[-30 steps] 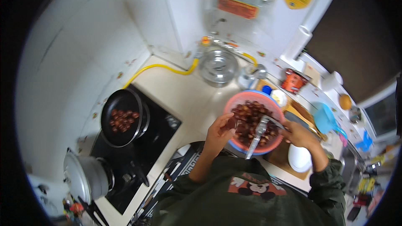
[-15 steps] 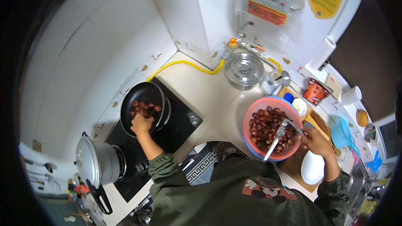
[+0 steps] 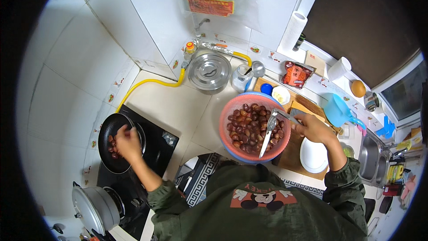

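From where I stand, the chestnuts (image 3: 252, 127) catch the eye first: a deep reddish-brown heap, glossy under the light, rounded, a few showing paler tan patches. They fill the floor of a salmon-pink basket (image 3: 226, 118), which sits inside a blue basin (image 3: 235, 155) on the cream tabletop (image 3: 196, 118). A smaller batch, just as dark and shiny, lies in the black frying pan (image 3: 117, 124) over on the cooktop (image 3: 157, 158).

The person's left hand (image 3: 128, 146) is above that pan, blurred, and I can't tell whether its fingers are together or apart, or whether they have anything between them. The right hand (image 3: 313, 129) is at the basket's far side from the pan, its fingers clamped on one handle of a silvery metal hinged tool (image 3: 270, 125). The tool's two handles are spread wide; the other one slants over the chestnuts toward the person. Just beside the basket, a white oval dish (image 3: 313, 155) rests on a wooden board (image 3: 290, 152).
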The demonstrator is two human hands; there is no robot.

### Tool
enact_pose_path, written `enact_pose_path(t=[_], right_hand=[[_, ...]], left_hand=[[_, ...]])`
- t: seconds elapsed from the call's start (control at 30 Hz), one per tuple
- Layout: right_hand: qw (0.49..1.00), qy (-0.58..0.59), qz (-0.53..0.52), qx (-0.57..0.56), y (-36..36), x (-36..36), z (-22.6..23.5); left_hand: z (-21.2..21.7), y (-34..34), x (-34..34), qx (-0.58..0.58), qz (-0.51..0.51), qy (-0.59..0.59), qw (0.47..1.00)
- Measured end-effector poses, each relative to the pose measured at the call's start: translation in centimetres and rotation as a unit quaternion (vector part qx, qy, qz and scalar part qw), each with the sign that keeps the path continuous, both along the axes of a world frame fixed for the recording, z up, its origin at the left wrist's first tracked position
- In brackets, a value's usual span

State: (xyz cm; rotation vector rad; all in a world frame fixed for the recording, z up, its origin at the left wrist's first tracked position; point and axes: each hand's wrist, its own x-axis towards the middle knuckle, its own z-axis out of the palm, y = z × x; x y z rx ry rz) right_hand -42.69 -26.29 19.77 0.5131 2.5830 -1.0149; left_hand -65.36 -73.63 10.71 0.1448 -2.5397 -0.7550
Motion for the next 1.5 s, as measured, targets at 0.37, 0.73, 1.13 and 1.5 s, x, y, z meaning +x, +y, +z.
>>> enact_pose_path(t=[0.37, 0.73, 1.13, 1.5], right_hand=[[0.997, 0.025, 0.012, 0.077, 0.3, 1.4, 0.3], [0.998, 0.01, 0.02, 0.065, 0.1, 1.6, -0.5], [0.994, 0.006, 0.047, 0.099, -0.2, 0.0, -0.9], [0.971, -0.056, 0.147, 0.18, -2.9, -3.4, 1.1]], left_hand=[[-10.6, 29.1, 7.5, -0.151, -0.539, -0.113, 0.821], [-10.5, 30.1, 6.7, -0.192, -0.592, -0.17, 0.764], [-5.8, 26.8, 9.7, 0.601, -0.382, -0.407, 0.572], [-4.5, 27.5, 14.2, 0.428, -0.469, -0.163, 0.755]])
